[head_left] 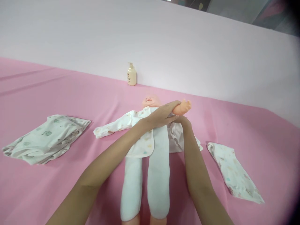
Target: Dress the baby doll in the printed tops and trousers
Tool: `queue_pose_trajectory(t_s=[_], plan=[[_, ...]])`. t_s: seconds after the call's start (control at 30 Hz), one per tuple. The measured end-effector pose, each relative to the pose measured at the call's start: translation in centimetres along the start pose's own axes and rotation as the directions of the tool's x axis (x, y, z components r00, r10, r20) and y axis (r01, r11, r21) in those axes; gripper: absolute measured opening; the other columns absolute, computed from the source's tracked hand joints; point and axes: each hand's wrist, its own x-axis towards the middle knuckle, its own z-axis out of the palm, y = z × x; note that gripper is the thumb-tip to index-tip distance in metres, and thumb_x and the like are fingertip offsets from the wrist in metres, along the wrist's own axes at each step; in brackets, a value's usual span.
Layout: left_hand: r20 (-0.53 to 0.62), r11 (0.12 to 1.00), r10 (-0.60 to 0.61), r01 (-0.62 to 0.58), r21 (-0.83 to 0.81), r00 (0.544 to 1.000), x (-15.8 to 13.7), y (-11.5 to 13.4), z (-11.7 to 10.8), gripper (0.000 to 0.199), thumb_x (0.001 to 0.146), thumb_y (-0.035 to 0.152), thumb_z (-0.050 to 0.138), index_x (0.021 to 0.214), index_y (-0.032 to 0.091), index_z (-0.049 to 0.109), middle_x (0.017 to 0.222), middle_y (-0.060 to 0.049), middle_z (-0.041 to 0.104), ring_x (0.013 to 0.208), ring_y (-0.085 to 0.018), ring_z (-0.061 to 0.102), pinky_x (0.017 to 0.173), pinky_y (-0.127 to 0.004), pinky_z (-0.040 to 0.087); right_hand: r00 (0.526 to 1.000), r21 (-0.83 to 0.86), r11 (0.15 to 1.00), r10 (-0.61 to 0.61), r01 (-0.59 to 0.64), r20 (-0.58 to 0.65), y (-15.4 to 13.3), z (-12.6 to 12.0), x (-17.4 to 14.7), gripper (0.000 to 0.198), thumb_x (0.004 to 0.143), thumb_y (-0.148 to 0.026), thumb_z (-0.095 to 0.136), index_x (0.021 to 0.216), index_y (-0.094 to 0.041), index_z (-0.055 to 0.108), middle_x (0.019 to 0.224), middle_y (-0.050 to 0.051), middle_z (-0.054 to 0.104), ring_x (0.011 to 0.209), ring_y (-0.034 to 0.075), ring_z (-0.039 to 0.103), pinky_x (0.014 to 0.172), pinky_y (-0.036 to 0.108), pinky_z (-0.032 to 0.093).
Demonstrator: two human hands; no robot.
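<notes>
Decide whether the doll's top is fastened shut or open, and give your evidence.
Open. The top lies spread to both sides of the doll, and the left hand holds a bare arm out of its sleeve.

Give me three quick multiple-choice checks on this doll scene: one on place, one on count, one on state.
1. Where is the pump bottle?
A. Beyond the doll's head, at the wall
B. On the folded clothes
C. Between the doll's legs

2. How many loose garments lie beside the doll?
A. None
B. Two
C. Five

3. The doll's bare arm is
A. Sleeved
B. Lifted, held by the left hand
C. Under its back

Answers: 1 A, it stands by the wall past the head. 2 B, one on each side. 3 B, the fingers wrap it above the chest.
</notes>
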Motion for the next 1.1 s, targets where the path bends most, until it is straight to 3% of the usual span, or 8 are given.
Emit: queue_pose_trajectory(t_s=[0.2,0.33,0.43,0.53,0.77,0.93,1.0,1.1], plan=[[-0.015,0.997,-0.050,0.051,0.062,0.999,0.2,0.4,0.3,0.023,0.091,0.029,0.049,0.110,0.019,0.042,0.099,-0.007,0.059,0.086,-0.020,0.056,0.069,-0.027,0.038,0.998,-0.085,0.996,0.022,-0.018,0.051,1.0,-1.3,-0.3,0.022,0.063,-0.017,0.074,0.084,-0.021,0.070,0.099,0.006,0.069,0.108,0.027,0.057,0.091,0.032,0.046],[-0.040,0.997,-0.066,0.068,0.047,0.997,0.2,0.3,0.8,0.024,0.092,0.034,0.047,0.108,0.017,0.040,0.092,-0.006,0.058,0.081,-0.019,0.056,0.066,-0.027,0.037,0.995,-0.172,0.984,0.062,-0.049,0.073,2.1,-2.8,-0.9,0.019,0.061,-0.008,0.066,0.077,-0.017,0.069,0.085,0.008,0.069,0.089,0.026,0.063,0.078,0.031,0.049],[-0.040,0.991,-0.115,0.118,0.064,0.993,0.5,-0.2,1.3,0.026,0.093,0.041,0.043,0.103,0.017,0.039,0.086,-0.005,0.057,0.072,-0.018,0.054,0.061,-0.026,0.035,0.989,-0.203,0.972,0.096,-0.117,-0.109,2.5,-4.2,-1.5,0.024,0.062,-0.010,0.062,0.085,-0.015,0.069,0.090,0.010,0.069,0.087,0.026,0.062,0.076,0.031,0.048],[-0.021,0.971,-0.184,0.185,0.151,0.983,1.3,-0.9,2.2,0.032,0.093,0.045,0.040,0.107,0.016,0.038,0.084,-0.006,0.059,0.070,-0.019,0.054,0.058,-0.027,0.034,0.913,-0.088,0.986,0.095,-0.141,-0.398,2.1,-5.8,-2.3,0.031,0.064,-0.014,0.060,0.094,-0.016,0.069,0.096,0.009,0.068,0.088,0.025,0.062,0.074,0.031,0.048],[0.052,0.817,-0.237,0.170,0.551,0.970,2.4,-1.0,3.4,0.037,0.095,0.033,0.037,0.126,0.011,0.036,0.094,-0.013,0.064,0.082,-0.024,0.062,0.067,-0.030,0.041,0.791,0.219,0.968,0.042,0.118,-0.611,1.2,-7.1,-2.8,0.040,0.063,-0.017,0.054,0.100,-0.015,0.068,0.093,0.009,0.068,0.084,0.023,0.061,0.068,0.029,0.047],[0.139,0.745,-0.347,0.182,0.642,0.928,2.8,-0.7,3.5,0.038,0.093,0.028,0.040,0.127,0.011,0.042,0.096,-0.014,0.066,0.082,-0.028,0.065,0.072,-0.036,0.045,0.684,0.306,0.918,0.056,0.251,-0.727,0.9,-7.0,-2.7,0.036,0.051,-0.014,0.049,0.081,-0.014,0.068,0.073,0.004,0.065,0.066,0.019,0.058,0.057,0.028,0.042],[0.167,0.742,-0.404,0.216,0.635,0.899,3.2,-1.0,4.2,0.050,0.089,0.027,0.047,0.135,0.012,0.037,0.099,-0.015,0.067,0.084,-0.031,0.065,0.075,-0.040,0.046,0.675,0.282,0.916,0.018,0.284,-0.738,-0.2,-7.0,-3.0,0.029,0.049,-0.013,0.048,0.071,-0.015,0.067,0.066,0.002,0.063,0.063,0.018,0.057,0.057,0.028,0.042],[0.166,0.767,-0.417,0.248,0.591,0.894,4.0,-2.0,5.9,0.069,0.082,0.013,0.055,0.145,0.013,0.027,0.106,-0.019,0.066,0.093,-0.036,0.064,0.079,-0.046,0.046,0.722,0.180,0.937,-0.099,0.300,-0.685,-2.5,-6.9,-3.9,0.028,0.048,-0.012,0.045,0.065,-0.016,0.067,0.065,0.002,0.063,0.064,0.018,0.057,0.062,0.029,0.043]])
